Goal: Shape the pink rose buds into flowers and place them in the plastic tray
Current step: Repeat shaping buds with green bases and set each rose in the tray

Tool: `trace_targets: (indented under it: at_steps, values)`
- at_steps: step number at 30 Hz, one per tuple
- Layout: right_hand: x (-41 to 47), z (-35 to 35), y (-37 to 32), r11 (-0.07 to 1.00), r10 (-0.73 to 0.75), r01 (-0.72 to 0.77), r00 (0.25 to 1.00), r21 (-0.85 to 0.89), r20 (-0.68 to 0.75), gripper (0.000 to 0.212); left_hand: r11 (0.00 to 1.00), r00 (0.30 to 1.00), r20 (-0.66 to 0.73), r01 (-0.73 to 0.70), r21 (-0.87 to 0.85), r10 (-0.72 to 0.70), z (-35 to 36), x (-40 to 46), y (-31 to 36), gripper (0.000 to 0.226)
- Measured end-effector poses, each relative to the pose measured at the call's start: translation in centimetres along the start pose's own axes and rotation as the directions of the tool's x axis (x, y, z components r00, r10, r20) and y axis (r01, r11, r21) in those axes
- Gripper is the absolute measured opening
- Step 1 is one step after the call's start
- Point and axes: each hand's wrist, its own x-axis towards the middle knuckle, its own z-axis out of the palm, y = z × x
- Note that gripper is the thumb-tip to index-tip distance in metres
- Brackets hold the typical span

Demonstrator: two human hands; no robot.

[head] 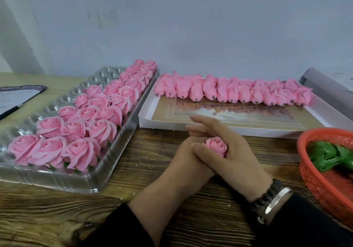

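Note:
One pink rose bud [216,145] sits between my two hands above the wooden table, its petals partly spread. My right hand [238,159] lies over it, thumb against the bud's left side and fingers stretched out to the upper left. My left hand [181,157] comes in from beneath; its fingers are hidden under the right hand at the bud's base. The clear plastic tray [57,180] at the left holds several shaped pink roses [82,149] in rows. Closed pink buds [233,92] lie in a row at the back of a white box [191,126].
A red mesh basket [313,180] with green leaf parts [324,155] stands at the right edge. A notebook [17,96] and a pen [11,111] lie at the far left. The tray's left rows of cells are unfilled. A wall closes the back.

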Motion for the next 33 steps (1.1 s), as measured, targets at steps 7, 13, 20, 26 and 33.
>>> trace_targets:
  at_steps: [7,13,20,26,33]
  values:
    - [0.0,0.8,0.2,0.99,0.028,-0.014,0.994,0.138,-0.106,0.056,0.954,0.978,-0.197,-0.008,0.298,0.07,0.2,0.6,-1.2,0.015]
    - [0.1,1.1,0.1,0.999,0.031,-0.026,0.985,0.036,-0.172,0.029,0.944,0.979,-0.195,0.004,0.33,0.065,1.1,0.7,-1.5,0.011]
    - [0.3,0.4,-0.2,0.996,0.045,-0.042,0.998,-0.074,0.041,0.029,0.981,0.987,0.081,0.129,0.142,-0.141,-0.1,0.2,0.3,0.02]
    - [0.0,0.3,-0.5,0.999,0.031,-0.028,0.988,-0.018,0.153,0.028,0.925,0.975,0.145,0.108,0.365,-0.171,-0.5,0.1,0.3,0.03]
    - [0.3,0.2,0.5,0.968,0.005,0.045,0.98,0.247,-0.201,0.046,0.999,0.992,-0.125,-0.028,0.024,0.031,0.1,0.3,-0.5,0.006]
